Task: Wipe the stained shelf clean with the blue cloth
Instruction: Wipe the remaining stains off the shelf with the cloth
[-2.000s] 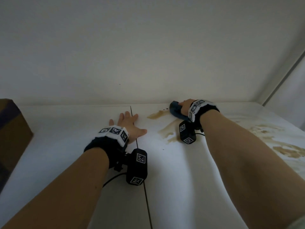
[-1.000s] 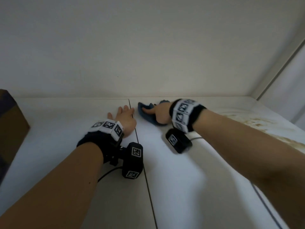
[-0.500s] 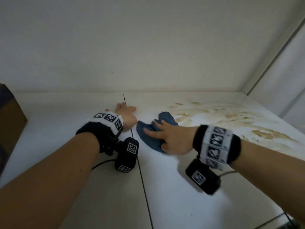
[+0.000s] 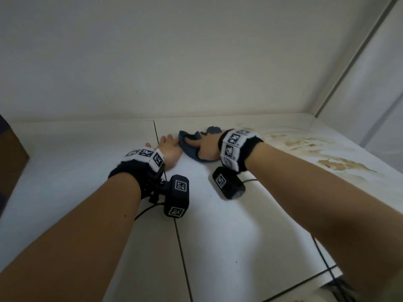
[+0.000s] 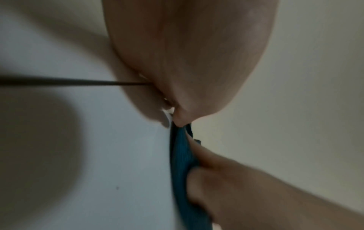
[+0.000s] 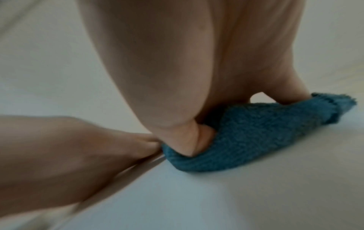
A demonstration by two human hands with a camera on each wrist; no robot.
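Mid-wipe: cloth at the left end of its stroke, stains to the right not yet cleaned.
At far left a brown box (image 4: 11,158) sits on the shelf (image 4: 218,225). Our left hand (image 4: 169,150) lies flat by the seam (image 4: 181,247), grip wide, fingers straight, holding nothing, just bracing. Just beside it, touching, the cloth (image 4: 190,147) sits bunched under our right hand (image 4: 206,148), whose grip looks like a flat press; the thumb may tuck into a fold. Further right, brown stains (image 4: 340,164) spread well apart from the cloth. We judge the next move needs a pressed sweep right, across them.
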